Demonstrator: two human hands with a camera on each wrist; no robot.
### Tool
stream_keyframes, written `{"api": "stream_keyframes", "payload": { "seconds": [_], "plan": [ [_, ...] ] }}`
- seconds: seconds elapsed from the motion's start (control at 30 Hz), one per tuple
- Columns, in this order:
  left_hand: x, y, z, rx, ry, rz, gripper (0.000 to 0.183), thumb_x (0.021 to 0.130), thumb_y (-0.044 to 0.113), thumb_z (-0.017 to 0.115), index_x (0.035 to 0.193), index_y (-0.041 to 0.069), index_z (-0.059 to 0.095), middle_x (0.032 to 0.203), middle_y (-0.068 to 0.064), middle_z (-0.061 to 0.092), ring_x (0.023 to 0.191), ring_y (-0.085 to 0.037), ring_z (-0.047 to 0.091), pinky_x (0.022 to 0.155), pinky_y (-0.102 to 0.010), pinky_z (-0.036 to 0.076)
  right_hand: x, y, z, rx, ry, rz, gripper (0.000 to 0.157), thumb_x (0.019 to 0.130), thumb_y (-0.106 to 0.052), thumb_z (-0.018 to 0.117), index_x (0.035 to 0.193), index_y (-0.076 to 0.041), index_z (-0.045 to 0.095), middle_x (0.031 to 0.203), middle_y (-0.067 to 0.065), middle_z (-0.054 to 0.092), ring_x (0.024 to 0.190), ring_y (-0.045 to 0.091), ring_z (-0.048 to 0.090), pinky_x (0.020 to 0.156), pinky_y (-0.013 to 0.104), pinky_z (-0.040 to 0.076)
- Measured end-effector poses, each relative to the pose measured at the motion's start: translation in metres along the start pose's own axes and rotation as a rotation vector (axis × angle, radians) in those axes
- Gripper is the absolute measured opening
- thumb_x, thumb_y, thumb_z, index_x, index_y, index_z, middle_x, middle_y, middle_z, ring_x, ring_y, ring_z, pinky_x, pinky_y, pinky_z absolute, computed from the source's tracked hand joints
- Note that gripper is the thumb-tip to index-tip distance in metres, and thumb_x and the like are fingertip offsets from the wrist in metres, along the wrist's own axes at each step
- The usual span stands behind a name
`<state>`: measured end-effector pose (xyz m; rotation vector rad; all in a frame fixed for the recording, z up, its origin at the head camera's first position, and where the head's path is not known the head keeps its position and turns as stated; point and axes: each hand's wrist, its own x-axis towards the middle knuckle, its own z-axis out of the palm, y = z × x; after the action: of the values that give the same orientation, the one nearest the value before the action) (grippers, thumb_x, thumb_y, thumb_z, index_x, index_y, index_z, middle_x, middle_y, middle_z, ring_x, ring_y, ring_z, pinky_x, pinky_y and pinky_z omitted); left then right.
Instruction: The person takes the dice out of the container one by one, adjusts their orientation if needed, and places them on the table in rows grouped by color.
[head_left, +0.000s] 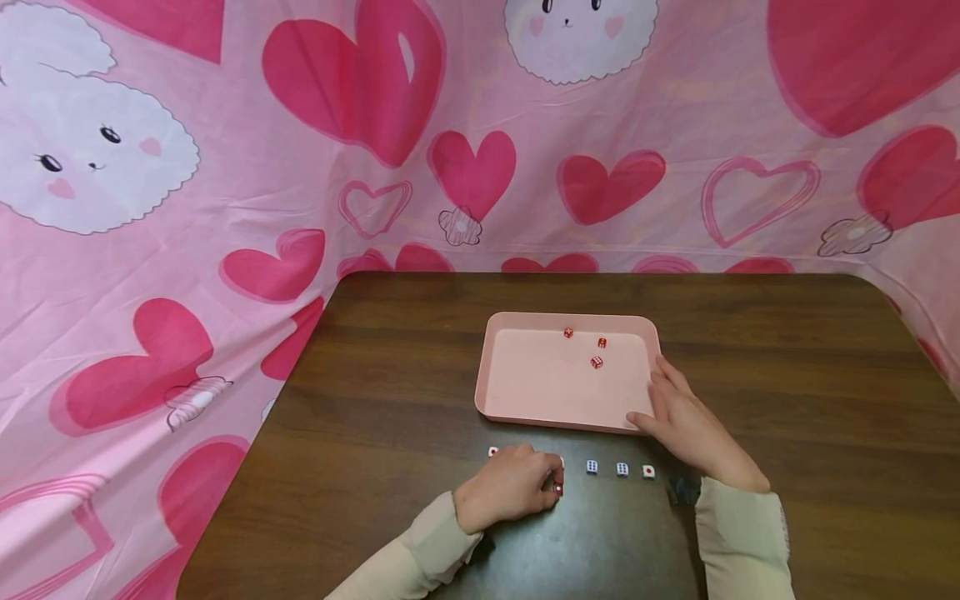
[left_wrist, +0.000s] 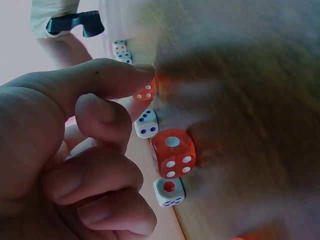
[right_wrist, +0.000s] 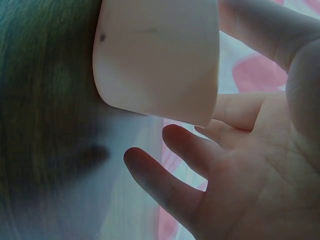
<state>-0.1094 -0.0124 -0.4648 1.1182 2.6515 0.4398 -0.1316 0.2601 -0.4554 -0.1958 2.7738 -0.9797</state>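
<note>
In the head view my left hand (head_left: 513, 483) is over the near part of the table, pinching a red die (left_wrist: 145, 94) between thumb and index finger. White dice, among them one with blue pips (left_wrist: 146, 124), stand in a row by it. A second red die (left_wrist: 173, 152) sits right in front of a white die with a large red pip (left_wrist: 169, 192); the hand covers part of this row in the head view. My right hand (head_left: 693, 425) rests at the right end of a pink tray (head_left: 491, 367), thumb on the near corner, other fingers extended and spread.
Inside the tray lie three red dice, one of them (head_left: 596, 362) nearest the middle. Farther right in the row are more white dice, the last with a red pip (head_left: 648, 472). A pink heart-print cloth (head_left: 480, 100) hangs behind and left of the wooden table (head_left: 397, 358).
</note>
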Motion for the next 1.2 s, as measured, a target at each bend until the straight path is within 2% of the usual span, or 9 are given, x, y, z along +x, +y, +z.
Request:
{"api": "stream_keyframes", "payload": {
  "seconds": [0.7, 1.2],
  "plan": [
    [0.0, 0.0004, 0.0016, 0.015, -0.005, -0.015, 0.009, 0.078, 0.018, 0.072, 0.078, 0.025, 0.067, 0.058, 0.015, 0.052, 0.054, 0.0, 0.042, 0.051, -0.015, 0.032, -0.0012, 0.0003, 0.0, 0.005, 0.003, -0.006, 0.086, 0.088, -0.037, 0.067, 0.147, 0.011, 0.025, 0.159, 0.027, 0.006, 0.142, 0.049, 0.016, 0.105, 0.064, 0.03],
    [-0.0002, 0.0022, -0.0007, 0.039, -0.041, -0.046, 0.01, 0.078, 0.022, 0.075, 0.082, 0.027, 0.067, 0.059, 0.017, 0.051, 0.055, 0.001, 0.044, 0.053, -0.015, 0.034, -0.0013, -0.0004, 0.0003, 0.009, -0.003, 0.008, 0.088, 0.088, -0.038, 0.067, 0.147, 0.011, 0.024, 0.159, 0.027, 0.005, 0.142, 0.049, 0.016, 0.106, 0.063, 0.029]
  ]
}}
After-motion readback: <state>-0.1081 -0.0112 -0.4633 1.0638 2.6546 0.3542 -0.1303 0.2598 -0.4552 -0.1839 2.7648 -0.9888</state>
